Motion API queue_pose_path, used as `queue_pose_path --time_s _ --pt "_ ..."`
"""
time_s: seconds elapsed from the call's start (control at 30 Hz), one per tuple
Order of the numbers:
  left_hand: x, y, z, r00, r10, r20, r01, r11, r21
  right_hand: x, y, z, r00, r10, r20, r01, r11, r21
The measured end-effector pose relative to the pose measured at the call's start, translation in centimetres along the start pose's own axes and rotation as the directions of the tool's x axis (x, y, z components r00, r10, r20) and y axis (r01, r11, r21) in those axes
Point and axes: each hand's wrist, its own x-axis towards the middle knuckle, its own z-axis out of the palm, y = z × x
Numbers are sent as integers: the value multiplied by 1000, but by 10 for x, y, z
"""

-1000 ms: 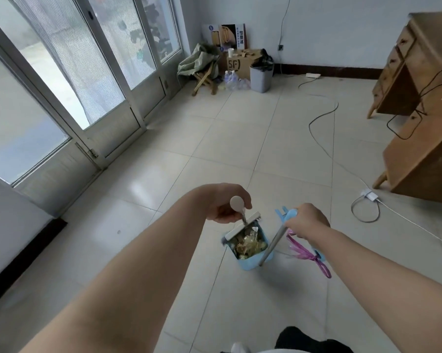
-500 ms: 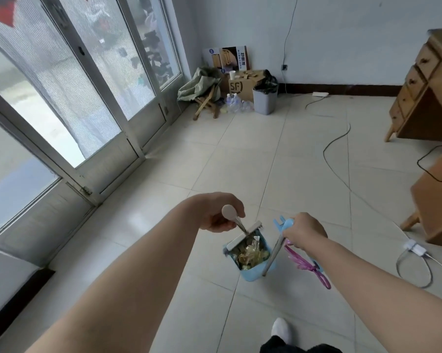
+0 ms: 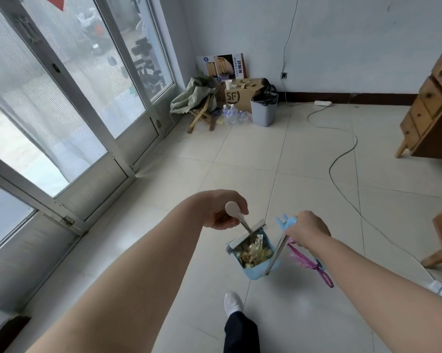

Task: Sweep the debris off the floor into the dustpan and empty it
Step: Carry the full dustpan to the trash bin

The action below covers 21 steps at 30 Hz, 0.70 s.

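Note:
My left hand (image 3: 221, 211) grips the metal handle of a light-blue dustpan (image 3: 256, 270) that hangs above the floor. Yellowish wrappers and other debris (image 3: 251, 252) fill the pan. Just to its right, my right hand (image 3: 307, 231) holds a broom (image 3: 276, 253) by its metal shaft, with a blue plastic end sticking up past the fist and pink bristles (image 3: 309, 262) trailing down to the right. A grey waste bin (image 3: 263, 112) with a black liner stands far ahead by the back wall.
Glass sliding doors (image 3: 69, 103) line the left side. Beside the bin are a cardboard box (image 3: 240, 98), a wooden stool with cloth (image 3: 197, 105) and water bottles. A wooden dresser (image 3: 433, 110) stands at right. A cable (image 3: 342, 154) snakes across the tiled floor. My foot (image 3: 232, 303) is below.
I have walked forward toward the far corner; the bin and box appear nearer and the dresser has slid to the right. Both hands keep the same hold on dustpan and broom.

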Motion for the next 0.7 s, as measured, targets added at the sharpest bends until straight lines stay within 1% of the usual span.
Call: queue_pose_path --time_s 0.27,0.43,0.63,0.7 --pt "99 80 -86 998 3 59 -5 999 32 120 -90 -9 994 106 -23 -108 992 -72" --pt "148 142 -135 997 13 78 -18 998 61 183 -134 -25 985 169 -36 -170 985 -37" --pt "198 213 -169 994 8 108 -20 993 114 261 -162 -48 979 197 -44 -194 979 63" --pt "217 237 -176 995 5 104 -18 992 127 290 -171 -56 982 185 -44 -183 982 55"
